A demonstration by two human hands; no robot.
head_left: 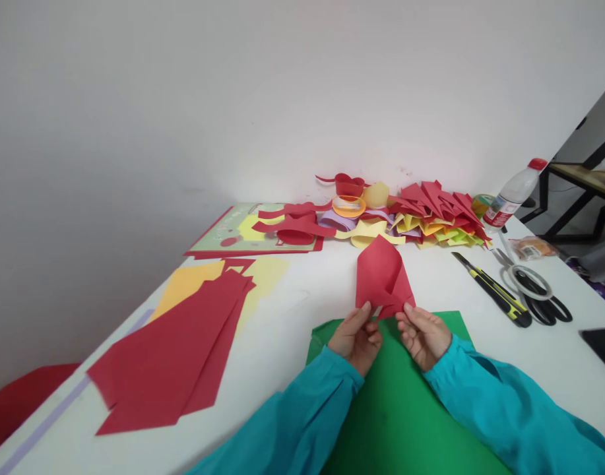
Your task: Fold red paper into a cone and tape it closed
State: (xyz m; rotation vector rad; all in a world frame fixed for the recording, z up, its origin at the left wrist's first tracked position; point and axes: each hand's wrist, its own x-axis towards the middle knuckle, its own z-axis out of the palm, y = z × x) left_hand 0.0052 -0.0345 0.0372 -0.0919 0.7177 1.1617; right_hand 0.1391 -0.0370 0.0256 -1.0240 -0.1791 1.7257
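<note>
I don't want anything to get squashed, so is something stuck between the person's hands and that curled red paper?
Nothing visible is: the left hand and right hand both pinch the near edge of the curled red paper. The flat green sheet lies below them.

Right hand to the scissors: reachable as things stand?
Likely yes. The scissors have their handles poking out past the tape roll lying across them, and the knife in between lies flat. But the right hand is pinching the red paper, so it would need to let go first.
</note>
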